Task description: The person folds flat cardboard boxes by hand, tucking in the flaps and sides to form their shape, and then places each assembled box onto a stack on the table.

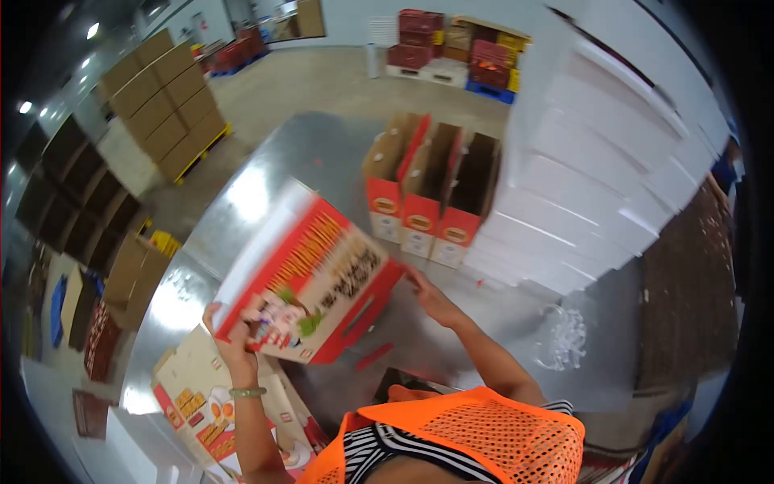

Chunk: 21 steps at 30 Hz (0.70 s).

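A red and cream printed carton (322,282) with a handle slot is tilted above the metal table, partly blurred. My left hand (232,332), with a bracelet at the wrist, grips its lower left corner. At its right edge, my right hand (431,300) has its fingers closed around the corner. Beyond them, three open-topped cartons (421,216) of similar print stand upright side by side. Flat printed cardboard (193,387) lies to the left of my body, partly under my left forearm.
The metal table (201,266) spreads around me. White stacked panels (580,177) rise at the right, and a pile of clear plastic pieces (562,337) lies near them. Brown boxes (165,105) are stacked on a pallet at the back left; red crates (415,40) stand by the far wall.
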### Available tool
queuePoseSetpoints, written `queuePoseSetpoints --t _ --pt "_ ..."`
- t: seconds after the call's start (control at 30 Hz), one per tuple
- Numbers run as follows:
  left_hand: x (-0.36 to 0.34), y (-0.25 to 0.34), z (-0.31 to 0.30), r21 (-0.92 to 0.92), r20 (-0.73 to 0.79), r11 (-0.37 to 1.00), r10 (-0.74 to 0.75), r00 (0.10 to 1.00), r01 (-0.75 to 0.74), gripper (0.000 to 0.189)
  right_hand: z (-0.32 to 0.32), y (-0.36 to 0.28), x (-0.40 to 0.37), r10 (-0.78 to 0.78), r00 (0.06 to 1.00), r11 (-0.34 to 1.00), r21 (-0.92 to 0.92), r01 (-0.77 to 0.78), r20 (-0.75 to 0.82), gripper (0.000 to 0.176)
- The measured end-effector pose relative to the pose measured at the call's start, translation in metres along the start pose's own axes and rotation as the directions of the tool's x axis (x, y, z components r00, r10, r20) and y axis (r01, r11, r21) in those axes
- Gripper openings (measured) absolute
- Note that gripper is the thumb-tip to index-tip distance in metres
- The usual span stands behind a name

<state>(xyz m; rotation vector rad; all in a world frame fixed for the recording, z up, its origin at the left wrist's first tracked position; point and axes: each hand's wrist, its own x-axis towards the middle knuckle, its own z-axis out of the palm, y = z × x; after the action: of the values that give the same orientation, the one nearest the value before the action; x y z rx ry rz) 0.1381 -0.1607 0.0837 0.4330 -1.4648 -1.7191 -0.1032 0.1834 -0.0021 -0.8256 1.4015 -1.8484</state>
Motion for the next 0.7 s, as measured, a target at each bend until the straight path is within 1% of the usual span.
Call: queuePoseSetpoints --t 0.03,0.07,0.1,0.17,0.2,0.27,0.3,0.33,0.37,0.4,0.43,0.47,0.5,0.53,0.57,0.63,0.67,0.7 --pt "0.009 0.009 0.001 -0.159 -0.058 0.987 0.020 0.998 -0.029 0.065 0.004 0.002 -0.005 -0.020 1.000 0.994 -0.109 0.018 -0.022 0.098" --pt "0.019 0.009 -0.005 -0.302 -0.117 0.949 -0.130 0.985 0.089 0.050 0.011 0.007 -0.006 -0.045 0.998 0.976 -0.214 0.033 -0.050 0.105" --pt "0.027 0.011 -0.005 -0.284 -0.141 0.955 -0.128 0.982 0.084 0.050 0.023 0.000 0.001 -0.033 0.999 0.980 -0.196 0.026 -0.029 0.105" --pt "0.048 0.012 0.002 -0.471 -0.115 0.877 -0.168 0.979 0.095 0.057 0.048 -0.033 0.026 0.003 1.000 1.000 -0.011 -0.003 -0.027 0.113" --pt "0.063 -0.008 -0.002 -0.530 -0.104 0.838 -0.214 0.971 0.129 0.057 0.066 -0.054 0.039 0.007 1.000 1.000 -0.001 -0.007 -0.011 0.113" --pt "0.080 -0.035 0.011 -0.581 -0.087 0.792 -0.290 0.953 0.188 0.058 0.101 -0.089 0.071 -0.202 0.978 0.970 0.128 0.208 -0.055 0.109" --pt "0.083 -0.044 0.034 -0.577 -0.084 0.789 -0.316 0.945 0.213 0.057 0.110 -0.093 0.090 -0.200 0.979 0.970 0.135 0.203 -0.039 0.109" --pt "0.096 -0.077 0.034 -0.680 0.324 0.612 -0.244 0.914 0.404 0.057 0.117 -0.097 0.108 -0.353 0.929 0.905 -0.293 0.309 -0.110 0.097" --pt "0.104 -0.087 0.050 -0.681 0.414 0.558 -0.240 0.878 0.474 0.058 0.121 -0.100 0.125 -0.518 0.849 0.668 -0.669 0.325 -0.105 0.085" --pt "0.112 -0.097 0.067 -0.670 0.499 0.506 -0.234 0.834 0.543 0.058 0.121 -0.103 0.139 -0.517 0.852 0.669 -0.661 0.340 -0.086 0.085" --pt "0.110 -0.093 0.106 -0.665 0.296 0.577 -0.380 0.877 0.474 0.060 0.120 -0.107 0.153 -0.577 0.813 0.455 -0.858 0.239 -0.080 0.065" --pt "0.111 -0.107 0.121 -0.625 0.289 0.566 -0.472 0.833 0.538 0.066 0.118 -0.111 0.167 -0.634 0.772 0.200 -0.974 0.108 -0.045 0.046" --pt "0.114 -0.126 0.130 -0.597 0.266 0.544 -0.559 0.786 0.589 0.072 0.110 -0.107 0.191 -0.723 0.691 0.070 -0.991 0.111 0.026 0.034" --pt "0.118 -0.141 0.136 -0.609 0.400 0.473 -0.510 0.762 0.637 0.075 0.107 -0.112 0.205 -0.688 0.718 -0.090 -0.994 0.064 0.108 0.024" --pt "0.133 -0.158 0.140 -0.529 0.473 0.451 -0.546 0.691 0.719 0.074 0.104 -0.118 0.218 -0.647 0.739 -0.251 -0.968 0.028 0.189 0.020" --pt "0.134 -0.168 0.159 -0.386 0.476 0.612 -0.509 0.717 0.690 0.080 0.067 -0.085 0.269 -0.529 0.807 -0.511 -0.858 -0.056 0.262 0.009" --pt "0.127 -0.176 0.176 -0.349 0.308 0.639 -0.613 0.728 0.686 0.073 0.043 -0.060 0.299 -0.422 0.896 -0.519 -0.847 -0.113 0.139 0.006" --pt "0.131 -0.225 0.184 -0.087 0.317 0.757 -0.595 0.738 0.648 0.060 0.048 -0.070 0.299 -0.397 0.895 -0.522 -0.852 -0.038 0.203 0.006"
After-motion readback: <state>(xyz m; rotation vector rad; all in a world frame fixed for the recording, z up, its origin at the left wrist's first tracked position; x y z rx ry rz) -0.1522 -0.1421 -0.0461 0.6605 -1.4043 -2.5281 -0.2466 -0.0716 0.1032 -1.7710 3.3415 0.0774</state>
